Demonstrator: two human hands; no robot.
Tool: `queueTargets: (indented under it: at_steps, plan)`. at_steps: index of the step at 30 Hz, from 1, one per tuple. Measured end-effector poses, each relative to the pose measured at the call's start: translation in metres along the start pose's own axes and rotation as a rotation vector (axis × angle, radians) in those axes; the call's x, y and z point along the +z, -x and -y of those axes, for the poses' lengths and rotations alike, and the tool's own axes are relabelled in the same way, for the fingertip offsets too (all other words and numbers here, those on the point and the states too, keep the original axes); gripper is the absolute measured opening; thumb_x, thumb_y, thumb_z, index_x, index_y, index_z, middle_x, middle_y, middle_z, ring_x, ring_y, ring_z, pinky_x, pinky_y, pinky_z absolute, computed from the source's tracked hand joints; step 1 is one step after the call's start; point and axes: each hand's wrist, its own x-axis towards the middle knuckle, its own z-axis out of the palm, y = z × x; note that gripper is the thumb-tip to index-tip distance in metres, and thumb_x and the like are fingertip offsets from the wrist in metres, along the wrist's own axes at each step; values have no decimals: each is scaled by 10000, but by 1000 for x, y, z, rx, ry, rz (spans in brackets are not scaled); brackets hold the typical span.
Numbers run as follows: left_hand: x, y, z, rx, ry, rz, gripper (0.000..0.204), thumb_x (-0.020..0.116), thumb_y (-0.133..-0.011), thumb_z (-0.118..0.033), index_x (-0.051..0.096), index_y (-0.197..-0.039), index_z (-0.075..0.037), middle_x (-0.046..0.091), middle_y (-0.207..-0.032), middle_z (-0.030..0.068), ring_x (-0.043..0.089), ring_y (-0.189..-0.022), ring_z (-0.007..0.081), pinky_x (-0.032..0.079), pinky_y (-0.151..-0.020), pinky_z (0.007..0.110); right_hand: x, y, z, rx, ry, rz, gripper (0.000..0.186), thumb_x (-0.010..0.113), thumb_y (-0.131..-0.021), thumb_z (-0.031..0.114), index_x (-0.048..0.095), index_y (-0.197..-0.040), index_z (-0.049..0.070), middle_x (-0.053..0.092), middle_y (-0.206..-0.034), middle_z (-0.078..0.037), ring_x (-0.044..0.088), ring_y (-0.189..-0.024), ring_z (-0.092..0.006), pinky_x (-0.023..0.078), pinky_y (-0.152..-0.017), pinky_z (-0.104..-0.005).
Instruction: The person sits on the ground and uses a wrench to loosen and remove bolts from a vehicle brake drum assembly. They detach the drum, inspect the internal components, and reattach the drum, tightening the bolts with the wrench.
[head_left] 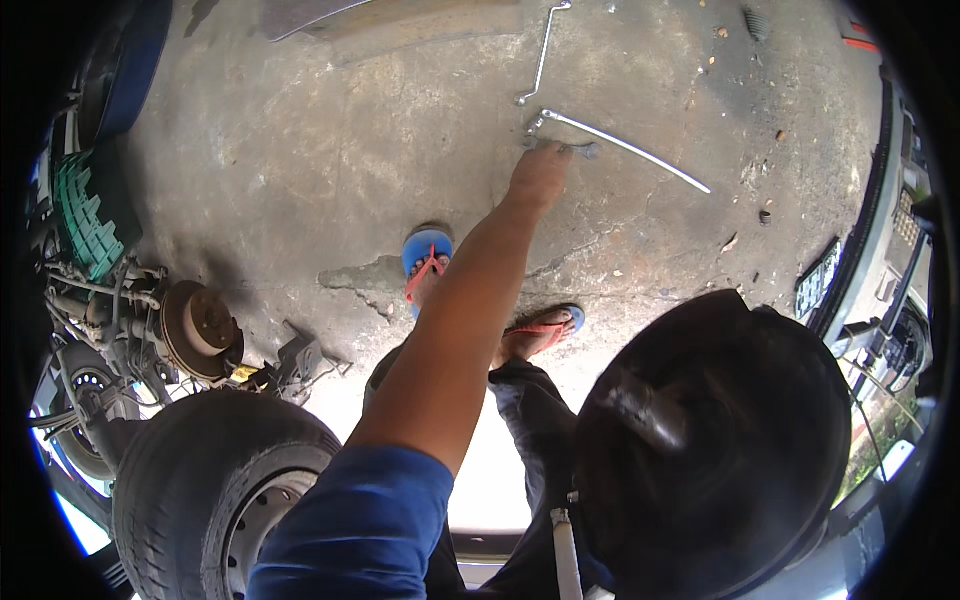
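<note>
So in the head view I counted one bare forearm in one blue sleeve (350, 530), coming up from about 7 o'clock. The left hand (540, 178) was down by the concrete floor (400, 150) around 1 o'clock, over one grey tool (583, 151), one end poking out at the hand's 3 o'clock side. Its fingers were tucked under the hand, so I can't tell if they were clamped on it or apart. The right hand was out of sight, so no clue about those fingers either.

Two shiny metal tools lay close by: one cranked bar (540, 60) nearer 12, and one long-handled bar (630, 153) between 1 and 2, its head just beside the hand. Two feet, two blue sandals with red straps, around the middle. One big tyre (165, 500) sat toward 8, one rusty brake disc (205, 325) near 9, and one big black round thing (720, 430) at 4.
</note>
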Motion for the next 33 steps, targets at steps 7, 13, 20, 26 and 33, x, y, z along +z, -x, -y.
queueTargets:
  at_steps: [7, 13, 20, 26, 33]
  plan:
    - [61, 14, 45, -76, -222, -137, 359, 532, -927, -130, 572, -1271, -36, 660, -1186, 156, 640, -1081, 327, 513, -946, 482, 0, 8, -6, 58, -7, -53, 1007, 778, -812, 486, 279, -1528, -15, 454, -1491, -160, 473, -1350, -282, 423, -1124, -440]
    - [16, 133, 65, -484, 63, 200, 226, 582, -876, -202, 700, -948, -23, 700, -1000, 232, 692, -965, 368, 566, -797, 466, -8, 38, 7, 18, -57, -53, 1059, 785, -786, 534, 270, -1532, -14, 447, -1497, -159, 469, -1354, -287, 423, -1124, -446]
    - [-108, 316, -97, -301, 433, 446, 456, 566, -926, -184, 531, -1363, -55, 701, -993, 227, 690, -833, 387, 550, -842, 447, -4, 12, 14, -84, -205, 81, 1120, 792, -755, 590, 260, -1536, -12, 439, -1504, -157, 464, -1359, -293, 424, -1123, -454]
    - [-173, 338, -186, -16, 803, 35, 547, 500, -937, 35, 494, -1464, -112, 612, -915, 161, 627, -846, 297, 519, -815, 391, 4, -8, 6, -133, -261, 216, 1173, 799, -729, 638, 251, -1539, -10, 432, -1509, -156, 460, -1363, -299, 425, -1123, -461]
    - [-150, 329, -188, -30, 1131, 99, 510, 499, -975, 46, 506, -1455, -126, 569, -1321, 124, 563, -1176, 245, 448, -998, 333, 15, -29, 3, -300, -410, 298, 1130, 786, -747, 653, 302, -1514, -20, 468, -1483, -142, 481, -1346, -268, 421, -1123, -447]
